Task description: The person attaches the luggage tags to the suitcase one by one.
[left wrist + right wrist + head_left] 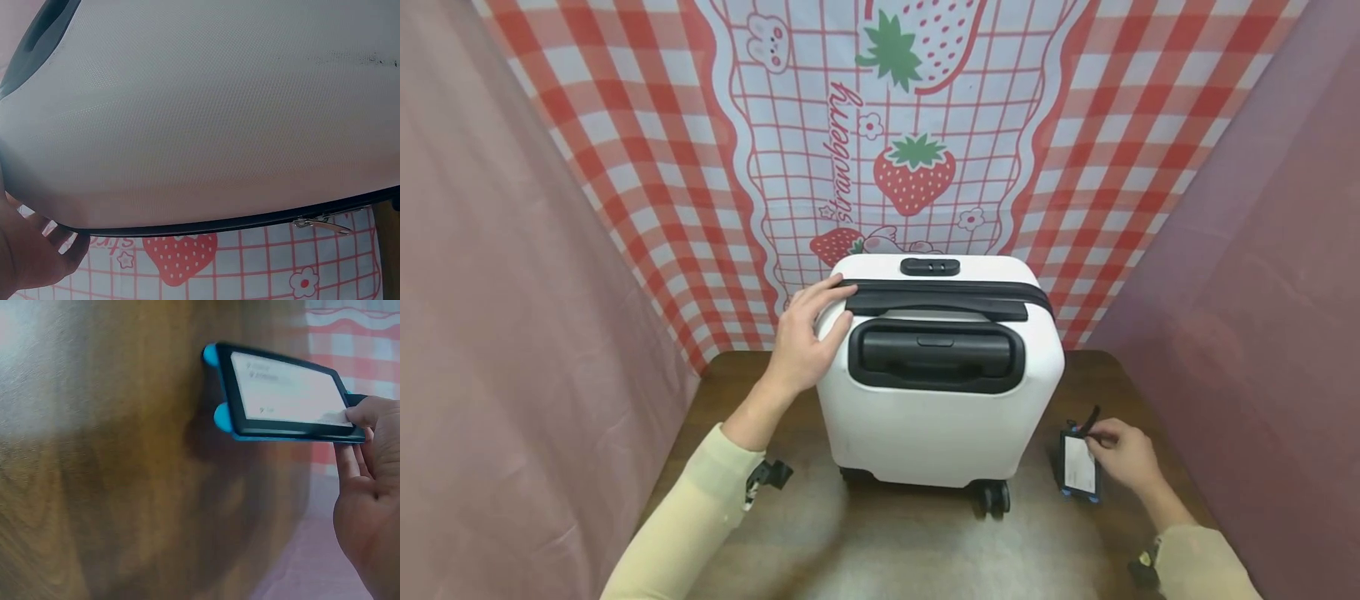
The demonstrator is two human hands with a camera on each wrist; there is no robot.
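Observation:
A white hard-shell suitcase (925, 437) stands upright on a brown table, its black handles facing up. My left hand (801, 343) rests on the suitcase's top left corner, fingers reaching over the top and thumb near the end of the carry handle (925, 304). In the left wrist view, that hand's fingers (69, 244) lie along the suitcase's zipper edge. To the right of the suitcase, my right hand (1126, 454) pinches a luggage tag (294, 394) at its strap end. The tag has a black frame, a white card and blue bits at its edges.
The suitcase's recessed black pull handle (936, 358) and combination lock (930, 267) show on top. A wheel (995, 497) sits at its lower right. The wooden table (917, 550) runs to a strawberry-print cloth (977, 167) behind, with pink curtains (535, 292) at both sides.

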